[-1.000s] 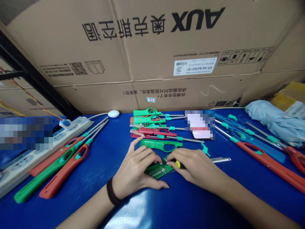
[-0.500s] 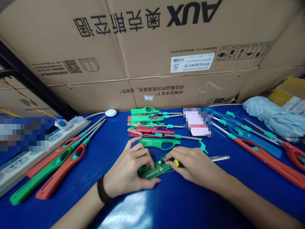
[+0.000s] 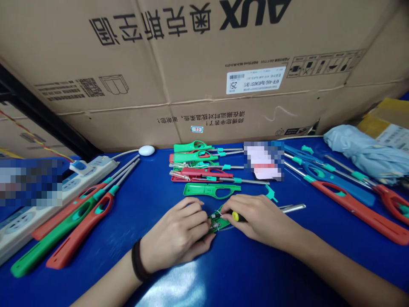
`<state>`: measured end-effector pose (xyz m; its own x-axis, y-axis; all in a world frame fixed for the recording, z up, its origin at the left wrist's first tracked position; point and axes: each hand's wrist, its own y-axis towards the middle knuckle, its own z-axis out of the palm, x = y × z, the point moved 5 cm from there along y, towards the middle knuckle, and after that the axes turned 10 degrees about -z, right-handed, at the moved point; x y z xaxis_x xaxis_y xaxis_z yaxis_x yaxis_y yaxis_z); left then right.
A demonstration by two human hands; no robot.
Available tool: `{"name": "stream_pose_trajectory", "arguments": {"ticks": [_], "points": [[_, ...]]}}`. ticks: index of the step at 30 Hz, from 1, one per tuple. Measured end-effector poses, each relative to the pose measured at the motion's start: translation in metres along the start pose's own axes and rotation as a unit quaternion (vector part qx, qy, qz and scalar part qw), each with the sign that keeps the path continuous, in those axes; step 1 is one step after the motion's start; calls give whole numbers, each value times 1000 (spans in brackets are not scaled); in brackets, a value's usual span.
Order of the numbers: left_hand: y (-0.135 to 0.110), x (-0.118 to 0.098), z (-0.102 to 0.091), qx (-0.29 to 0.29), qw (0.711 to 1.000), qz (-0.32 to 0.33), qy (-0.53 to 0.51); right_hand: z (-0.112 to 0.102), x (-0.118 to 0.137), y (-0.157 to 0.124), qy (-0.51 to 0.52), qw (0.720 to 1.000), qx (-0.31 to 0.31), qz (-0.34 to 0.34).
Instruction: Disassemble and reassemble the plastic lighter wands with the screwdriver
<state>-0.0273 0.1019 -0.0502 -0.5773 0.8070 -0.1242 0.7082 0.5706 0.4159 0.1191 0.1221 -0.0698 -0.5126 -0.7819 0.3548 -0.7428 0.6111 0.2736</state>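
Note:
My left hand (image 3: 185, 228) is closed round the left end of an opened green lighter handle (image 3: 223, 222), hiding most of that end. Inside the shell, a thin white wire and small metal and black parts show. My right hand (image 3: 255, 215) pinches at the wire and parts over the shell's right end. A yellow-and-black piece (image 3: 235, 216), probably a small tool's handle, sits in its grip; the rest is covered by fingers. The lighter's metal tube (image 3: 294, 208) sticks out beyond the right hand. Just behind lies a loose green half shell (image 3: 204, 190).
Several opened lighters (image 3: 204, 174) lie in rows behind, near a phone (image 3: 260, 160). Long-nosed lighters (image 3: 83, 228) and a power strip (image 3: 67, 187) are at left. More lighters (image 3: 361, 211) and a grey-blue bag (image 3: 358, 149) lie at right. A cardboard box (image 3: 198, 85) walls the back.
My left hand has turned and its fingers have closed in over the shell's left end, covering the clear tank that showed before. My right hand has stayed nearly in place. The view has shifted slightly.

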Motion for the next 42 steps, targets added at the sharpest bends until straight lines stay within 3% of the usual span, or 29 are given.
{"name": "stream_pose_trajectory", "arguments": {"ticks": [14,22,42], "points": [[2,15,-2,-2,999,-41,-28,-2,2,0,-29,997,60,-25],[2,12,-2,0,998,-44,-51,-5,0,1,11,999,36,8],[3,20,4,23,988,-96,-115,-11,2,-2,24,999,-24,-8]]}}
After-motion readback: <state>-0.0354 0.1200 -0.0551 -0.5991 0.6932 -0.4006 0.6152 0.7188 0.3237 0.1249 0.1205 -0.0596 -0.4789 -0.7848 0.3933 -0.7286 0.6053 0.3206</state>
